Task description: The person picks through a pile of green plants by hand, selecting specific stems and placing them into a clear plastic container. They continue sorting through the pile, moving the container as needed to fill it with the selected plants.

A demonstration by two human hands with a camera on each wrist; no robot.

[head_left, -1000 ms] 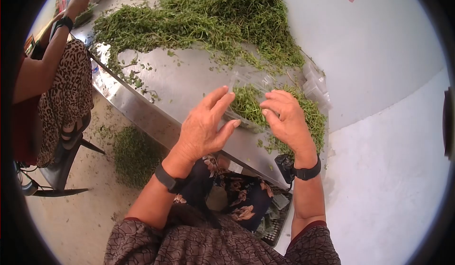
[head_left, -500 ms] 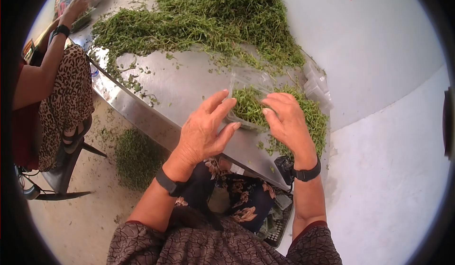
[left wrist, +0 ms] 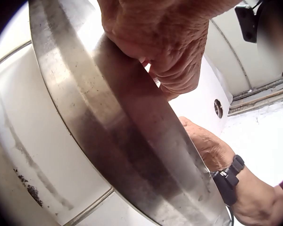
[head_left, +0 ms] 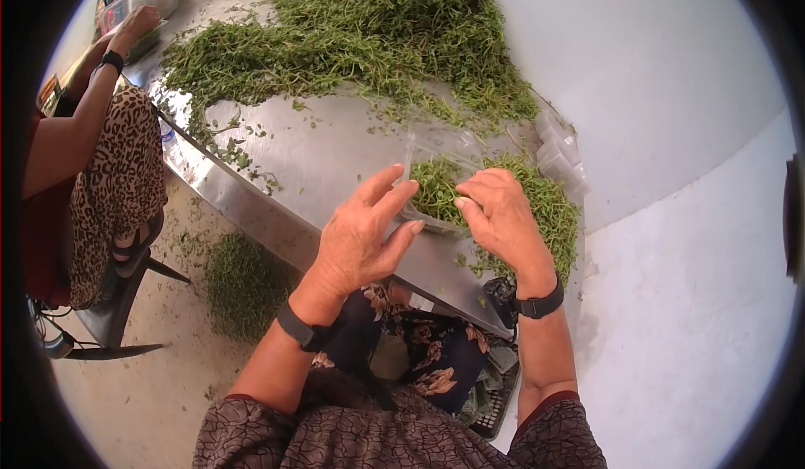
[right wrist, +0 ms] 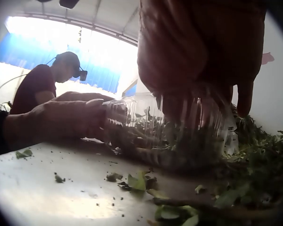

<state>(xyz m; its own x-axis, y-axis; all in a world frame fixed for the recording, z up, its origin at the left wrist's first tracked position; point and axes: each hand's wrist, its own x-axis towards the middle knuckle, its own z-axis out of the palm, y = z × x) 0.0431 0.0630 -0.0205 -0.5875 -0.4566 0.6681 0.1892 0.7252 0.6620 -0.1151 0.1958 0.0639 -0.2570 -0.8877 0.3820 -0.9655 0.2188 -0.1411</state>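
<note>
A clear plastic clamshell box (head_left: 442, 225) sits on the metal table (head_left: 327, 146), its transparent lid (head_left: 444, 139) raised at the back. Leafy green stems (head_left: 435, 182) fill the box. My left hand (head_left: 356, 238) rests at its left side, fingers extended and thumb apart near the front corner; in the right wrist view those fingers (right wrist: 87, 110) touch the clear wall. My right hand (head_left: 507, 222) reaches into the right side, fingers pointing down on the greens, thumb close to them. The right fingertips are partly hidden among the stems.
A large heap of greens (head_left: 394, 25) covers the far table, and a smaller pile (head_left: 549, 217) lies right of the box. Clear empty boxes (head_left: 560, 155) stand by the wall. Another person (head_left: 71, 146) sits at left. More greens (head_left: 243, 285) lie on the floor.
My right hand has shifted slightly left and down over the box, its thumb moving closer to the fingers. The left hand stays nearly in place.
</note>
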